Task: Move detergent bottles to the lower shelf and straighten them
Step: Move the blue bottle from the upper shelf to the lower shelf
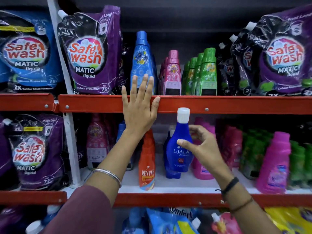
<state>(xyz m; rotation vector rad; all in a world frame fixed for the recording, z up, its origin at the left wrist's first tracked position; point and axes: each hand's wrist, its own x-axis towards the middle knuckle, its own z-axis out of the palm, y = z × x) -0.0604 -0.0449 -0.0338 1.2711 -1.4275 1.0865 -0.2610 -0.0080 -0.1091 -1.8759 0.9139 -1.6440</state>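
A person's right hand [200,146] grips a dark blue bottle [179,147] labelled "UJALA", white cap up, thumb across its front and fingers behind, upright at the lower shelf [168,199] just under the red edge of the upper shelf [236,105]. The left hand [138,105] is spread wide and flat, fingers over the upper shelf's lip and touching the base of a light blue bottle [141,63] reading "ALL DAY FRESHNESS". At 9 o'clock of the held bottle stands an orange "REVIVE" bottle [146,162]; at 3 o'clock, pink bottles [273,164] and green ones crowd the row. Purple "Safe wash MATIC liquid" pouches [89,53] fill 10 and 2 o'clock on the upper shelf, with pink and green bottles between. Bare white shelf shows in front of the held bottle, between the "REVIVE" bottle and the pink row. A "Comfort" pouch [180,215] lies at 6 o'clock below.
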